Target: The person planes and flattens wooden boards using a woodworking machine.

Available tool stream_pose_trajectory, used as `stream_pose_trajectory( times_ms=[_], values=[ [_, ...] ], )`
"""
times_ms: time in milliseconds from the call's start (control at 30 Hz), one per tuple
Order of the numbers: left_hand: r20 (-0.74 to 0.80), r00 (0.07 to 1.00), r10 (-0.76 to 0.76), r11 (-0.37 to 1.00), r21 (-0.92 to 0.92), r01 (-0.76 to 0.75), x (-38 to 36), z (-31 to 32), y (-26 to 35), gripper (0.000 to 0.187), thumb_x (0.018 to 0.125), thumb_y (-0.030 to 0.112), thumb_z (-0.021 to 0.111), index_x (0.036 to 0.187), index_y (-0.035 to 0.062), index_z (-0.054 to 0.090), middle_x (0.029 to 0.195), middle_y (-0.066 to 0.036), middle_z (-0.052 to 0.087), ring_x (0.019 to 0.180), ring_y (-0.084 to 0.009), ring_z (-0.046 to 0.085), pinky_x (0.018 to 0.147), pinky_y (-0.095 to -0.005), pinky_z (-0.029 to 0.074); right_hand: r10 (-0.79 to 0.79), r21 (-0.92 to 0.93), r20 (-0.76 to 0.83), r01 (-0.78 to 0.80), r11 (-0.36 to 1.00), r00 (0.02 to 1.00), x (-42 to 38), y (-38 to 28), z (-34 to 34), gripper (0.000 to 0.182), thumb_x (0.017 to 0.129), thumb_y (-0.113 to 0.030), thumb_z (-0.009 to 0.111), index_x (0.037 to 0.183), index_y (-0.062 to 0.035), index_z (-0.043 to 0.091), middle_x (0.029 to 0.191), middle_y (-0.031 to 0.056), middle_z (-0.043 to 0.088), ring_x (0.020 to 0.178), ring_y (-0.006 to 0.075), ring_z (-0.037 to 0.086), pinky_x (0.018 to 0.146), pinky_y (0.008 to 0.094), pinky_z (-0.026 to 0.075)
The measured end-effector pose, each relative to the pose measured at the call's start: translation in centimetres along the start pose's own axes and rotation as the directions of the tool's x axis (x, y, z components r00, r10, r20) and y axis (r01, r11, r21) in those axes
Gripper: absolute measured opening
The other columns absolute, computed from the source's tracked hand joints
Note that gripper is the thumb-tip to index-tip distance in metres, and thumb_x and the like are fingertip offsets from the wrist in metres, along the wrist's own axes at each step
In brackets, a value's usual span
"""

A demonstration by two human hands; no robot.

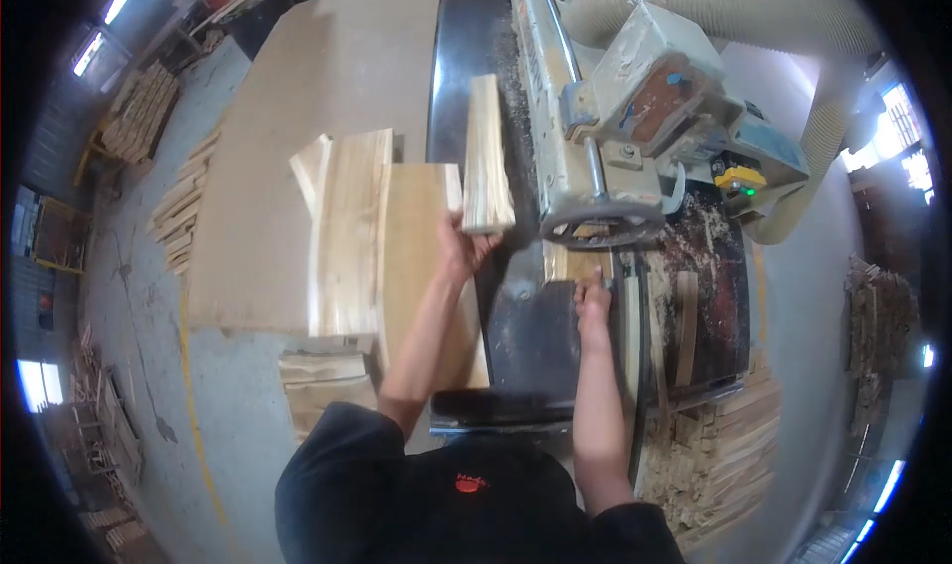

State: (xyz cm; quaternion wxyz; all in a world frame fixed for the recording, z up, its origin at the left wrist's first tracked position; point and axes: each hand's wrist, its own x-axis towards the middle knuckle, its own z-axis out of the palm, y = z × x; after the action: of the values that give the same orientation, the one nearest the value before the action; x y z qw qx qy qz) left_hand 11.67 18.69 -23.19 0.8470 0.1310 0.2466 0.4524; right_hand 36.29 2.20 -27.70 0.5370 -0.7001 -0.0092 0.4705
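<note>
Your left hand (461,247) grips the near end of the pale, narrow wooden board (487,158), its length running away from you, while your right hand (593,301) seems to press, fingers closed, on a short wood piece (573,264) at the grey machine bed (531,336).

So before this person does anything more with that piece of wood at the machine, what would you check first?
1. Grip on the raised wood block: the left hand holds it by its near end. Ok.
2. Right hand position: it rests on the dark machine table, next to a small wood piece close to the machine head. Not ok, I would judge it too near.
3. Whether the machine is running: a green light shows, nothing more. Cannot tell.
4. Dust hose attached: it runs to the machine. Ok.
5. Stacked boards on the left: lying flat, seemingly stable. Ok.
6. Shavings piled on the right side. Not ok.
</note>
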Motion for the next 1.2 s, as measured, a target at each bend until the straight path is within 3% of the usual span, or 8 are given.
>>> stream_pose_trajectory(
  times_ms=[200, 300, 333, 433, 500, 533, 833, 1200],
  values=[
    [-0.185, 0.981, -0.064, 0.911, 0.390, 0.133, -18.2, 0.3, -7.3, 0.067, 0.105, 0.045, 0.057, 0.159, 0.0131, 0.034, 0.145, -0.013, 0.053, 0.127, -0.0276, 0.058, 0.095, -0.0440, 0.054, -0.285, -0.125, 0.372, 0.352, 0.928, 0.883, -4.8, 2.7, -1.3, 0.067, 0.108, -0.059, 0.042, 0.136, -0.0006, 0.059, 0.111, 0.0088, 0.070, 0.095, 0.0143, 0.068, 0.079, 0.0275, 0.052],
    [-0.073, 0.995, -0.075, 0.691, 0.715, 0.104, -25.8, -1.4, -12.3, 0.071, 0.102, 0.035, 0.068, 0.161, 0.0164, 0.035, 0.139, -0.009, 0.057, 0.123, -0.0212, 0.057, 0.096, -0.0351, 0.050, 0.108, -0.011, 0.695, -0.140, 0.990, 0.711, -11.9, 6.0, -4.0, 0.083, 0.105, -0.071, 0.032, 0.142, -0.0012, 0.057, 0.124, 0.0119, 0.067, 0.109, 0.0199, 0.066, 0.093, 0.0347, 0.052],
    [-0.145, 0.983, -0.111, 0.618, 0.765, 0.183, -29.1, 1.7, -12.3, 0.060, 0.101, 0.029, 0.070, 0.155, 0.0159, 0.048, 0.136, -0.009, 0.058, 0.120, -0.0175, 0.056, 0.098, -0.0312, 0.047, 0.090, -0.181, 0.665, 0.044, 0.983, 0.741, -15.8, 7.4, -4.8, 0.092, 0.102, -0.078, 0.026, 0.144, -0.0017, 0.055, 0.129, 0.0119, 0.065, 0.113, 0.0218, 0.064, 0.098, 0.0386, 0.051],
    [0.112, 0.993, 0.042, 0.146, 0.982, -0.117, -34.4, -0.2, -16.3, 0.032, 0.099, 0.024, 0.073, 0.123, 0.0042, 0.072, 0.108, -0.012, 0.065, 0.103, -0.0223, 0.065, 0.092, -0.0343, 0.052, 0.283, -0.123, 0.659, -0.272, 0.955, 0.697, -19.6, 12.3, -11.0, 0.072, 0.104, -0.063, 0.049, 0.140, -0.0022, 0.057, 0.126, 0.0106, 0.067, 0.109, 0.0200, 0.067, 0.093, 0.0359, 0.054],
    [-0.100, 0.995, 0.018, 0.379, 0.922, 0.086, -36.2, -0.3, -18.6, 0.030, 0.097, 0.023, 0.073, 0.121, 0.0047, 0.073, 0.104, -0.012, 0.064, 0.100, -0.0249, 0.065, 0.090, -0.0356, 0.053, 0.329, -0.137, 0.610, -0.313, 0.940, 0.721, -21.8, 13.9, -14.6, 0.062, 0.102, -0.053, 0.060, 0.137, -0.0022, 0.059, 0.121, 0.0098, 0.069, 0.106, 0.0201, 0.069, 0.089, 0.0347, 0.056],
    [-0.195, 0.981, -0.008, 0.483, 0.858, 0.174, -36.5, -0.4, -19.8, 0.029, 0.097, 0.022, 0.074, 0.120, 0.0049, 0.073, 0.102, -0.012, 0.064, 0.098, -0.0262, 0.065, 0.089, -0.0362, 0.053, 0.344, -0.139, 0.585, -0.327, 0.935, 0.734, -22.4, 14.5, -16.2, 0.058, 0.101, -0.048, 0.065, 0.136, -0.0021, 0.060, 0.119, 0.0094, 0.070, 0.104, 0.0202, 0.069, 0.087, 0.0341, 0.056],
    [0.158, 0.817, 0.555, -0.127, 0.986, -0.105, -27.5, 0.3, -25.0, 0.048, 0.081, 0.030, 0.083, 0.120, 0.0061, 0.067, 0.113, -0.020, 0.059, 0.106, -0.0389, 0.059, 0.093, -0.0464, 0.051, 0.316, -0.233, 0.473, -0.230, 0.945, 0.822, -24.0, 20.0, -25.5, 0.062, 0.093, -0.046, 0.074, 0.132, 0.0012, 0.063, 0.117, 0.0111, 0.070, 0.107, 0.0211, 0.065, 0.095, 0.0356, 0.050],
    [-0.214, 0.816, 0.537, 0.002, 0.968, 0.252, -21.4, 2.3, -23.9, 0.061, 0.078, 0.043, 0.080, 0.128, 0.0168, 0.056, 0.124, -0.021, 0.055, 0.107, -0.0416, 0.065, 0.095, -0.0474, 0.053, 0.205, -0.156, 0.495, -0.146, 0.977, 0.844, -24.4, 21.1, -25.6, 0.063, 0.092, -0.047, 0.076, 0.130, 0.0018, 0.065, 0.119, 0.0110, 0.069, 0.111, 0.0197, 0.064, 0.097, 0.0352, 0.048]
  ],
)
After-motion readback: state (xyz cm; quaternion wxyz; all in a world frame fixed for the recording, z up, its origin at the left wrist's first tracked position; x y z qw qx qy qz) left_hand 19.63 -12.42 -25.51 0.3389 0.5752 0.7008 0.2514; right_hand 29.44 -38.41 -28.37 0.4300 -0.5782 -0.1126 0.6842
